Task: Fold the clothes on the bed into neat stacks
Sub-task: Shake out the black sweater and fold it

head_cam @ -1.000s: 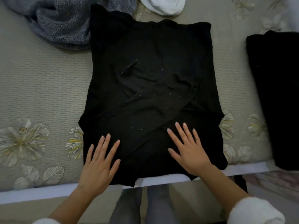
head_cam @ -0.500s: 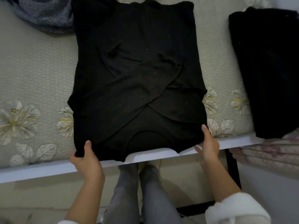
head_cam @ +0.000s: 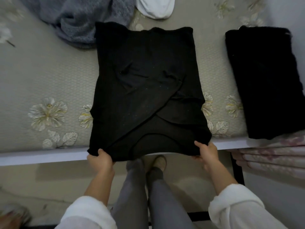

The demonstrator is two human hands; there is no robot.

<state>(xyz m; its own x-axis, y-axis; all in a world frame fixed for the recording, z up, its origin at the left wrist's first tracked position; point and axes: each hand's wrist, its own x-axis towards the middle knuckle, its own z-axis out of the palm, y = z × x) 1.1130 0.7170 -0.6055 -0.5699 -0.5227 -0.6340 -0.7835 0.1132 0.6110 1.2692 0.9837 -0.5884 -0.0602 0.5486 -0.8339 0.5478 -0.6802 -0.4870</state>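
Holding the near edge of the black top (head_cam: 145, 90), both hands now pinch it at its two bottom corners. The left hand (head_cam: 100, 158) has its fingers curled round the left corner, and the right hand (head_cam: 206, 152) grips the right corner with the thumb on top. A second ago both hands lay flat and open on the cloth, pressing it smooth. Half a second ago they had slid down to the corners. So the smoothing looks done, and I think the next step is to lift this edge and fold the top in half, away from the person.

That black top lies flat in the middle of the bed (head_cam: 49, 76), with its sleeves already folded across it. Its near edge hangs a little over the white bed rim (head_cam: 41, 157).

No box or basket shows here, so nothing sits inside anything. A folded black pile (head_cam: 264, 83) rests on the bed to the right, well apart from the top. A grey sweater (head_cam: 82, 19) lies bunched at the far left, touching the top's far corner. Something white (head_cam: 156, 7) lies beside it, not yet folded.
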